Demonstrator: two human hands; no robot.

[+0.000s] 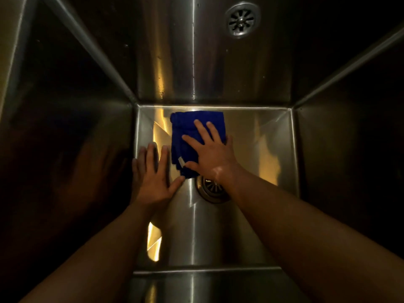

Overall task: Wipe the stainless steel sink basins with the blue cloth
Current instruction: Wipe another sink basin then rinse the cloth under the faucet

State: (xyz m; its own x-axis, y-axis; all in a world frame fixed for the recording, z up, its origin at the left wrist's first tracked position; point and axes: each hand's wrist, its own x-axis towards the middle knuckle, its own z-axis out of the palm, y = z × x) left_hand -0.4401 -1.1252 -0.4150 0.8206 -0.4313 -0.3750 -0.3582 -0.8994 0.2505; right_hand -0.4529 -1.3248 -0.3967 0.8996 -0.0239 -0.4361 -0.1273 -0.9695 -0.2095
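Note:
I look straight down into a deep stainless steel sink basin [258, 136]. A folded blue cloth [185, 136] lies flat on the basin floor near the far wall. My right hand [209, 154] presses on the cloth with fingers spread, palm over its near right part. My left hand [153, 171] lies flat on the bare steel floor just left of the cloth, fingers apart, thumb touching the cloth's near corner. The floor drain [209, 191] sits just below the cloth, partly hidden by my right wrist.
Steep steel walls close in on all sides, dark at left and right. On the far wall, high up, is a round overflow strainer [242, 19]. Water drops cling to the far wall. The near rim [205, 271] crosses the bottom of the view.

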